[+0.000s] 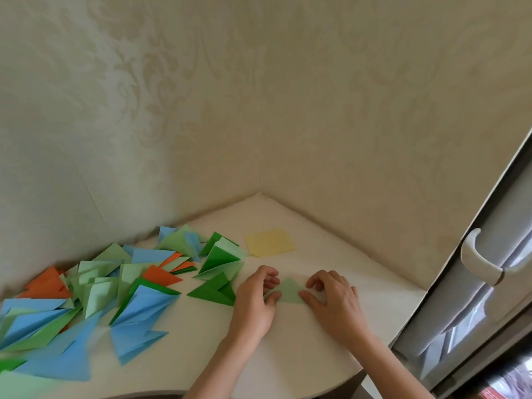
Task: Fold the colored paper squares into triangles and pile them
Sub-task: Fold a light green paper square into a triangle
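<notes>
A light green paper triangle (288, 292) lies flat on the white table (302, 349) between my hands. My left hand (256, 300) pinches its left corner with thumb and curled fingers. My right hand (331, 298) presses the right corner down with the thumb, its fingers curled above the paper. A small stack of yellow paper squares (270, 242) lies just beyond the triangle. A wide pile of folded triangles (121, 289) in blue, green, light green and orange spreads over the left of the table.
The table sits in a corner of cream patterned wallpaper (259, 110). A white cabinet door with a curved handle (478, 259) stands at the right, close to the table's edge. The table's rounded front edge runs along the bottom.
</notes>
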`<action>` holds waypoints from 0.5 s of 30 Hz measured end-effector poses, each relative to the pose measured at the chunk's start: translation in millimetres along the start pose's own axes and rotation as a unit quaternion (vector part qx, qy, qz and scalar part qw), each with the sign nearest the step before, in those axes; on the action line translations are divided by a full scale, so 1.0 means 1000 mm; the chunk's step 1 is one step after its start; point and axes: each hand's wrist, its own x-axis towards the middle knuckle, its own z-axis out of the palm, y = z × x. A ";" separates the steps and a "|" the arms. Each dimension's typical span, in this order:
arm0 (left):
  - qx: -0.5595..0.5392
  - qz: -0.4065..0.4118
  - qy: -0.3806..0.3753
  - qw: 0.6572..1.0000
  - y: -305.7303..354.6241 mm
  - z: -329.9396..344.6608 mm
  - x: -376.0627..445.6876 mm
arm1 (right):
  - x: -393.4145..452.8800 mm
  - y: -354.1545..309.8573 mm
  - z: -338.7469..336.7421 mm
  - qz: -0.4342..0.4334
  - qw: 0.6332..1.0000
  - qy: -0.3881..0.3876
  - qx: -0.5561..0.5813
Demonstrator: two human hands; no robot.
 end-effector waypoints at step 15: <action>0.083 0.034 0.038 0.995 0.014 0.009 -0.008 | -0.007 -0.010 -0.003 0.010 1.000 -0.002 -0.030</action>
